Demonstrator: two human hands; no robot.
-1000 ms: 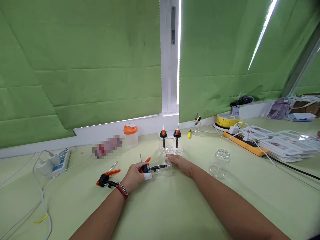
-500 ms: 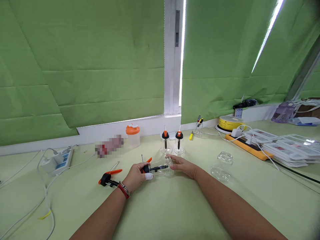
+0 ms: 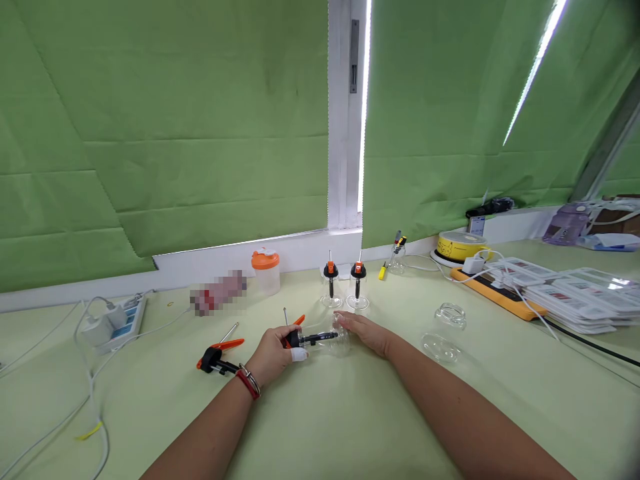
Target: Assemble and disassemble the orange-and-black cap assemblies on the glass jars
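My left hand, with white tape on one finger, is closed on the black-and-orange sprayer head. That head sits at the mouth of a clear glass bottle lying on its side, its black stem inside the glass. My right hand curls around the bottle's base, with some fingers hidden behind the glass. Left of my left hand lies a loose sprayer head with an orange lever. Another clear glass bottle, without a head, stands to the right of my right hand.
Two bottles with sprayer heads, a left one and a right one, stand upright near the wall. An orange-lidded cup is left of them. White cases and an orange power strip lie right; a white power strip lies left.
My right hand has shifted slightly, with its thumb no longer stretched along the near side of the bottle's base. The left hand keeps its hold on the sprayer head.
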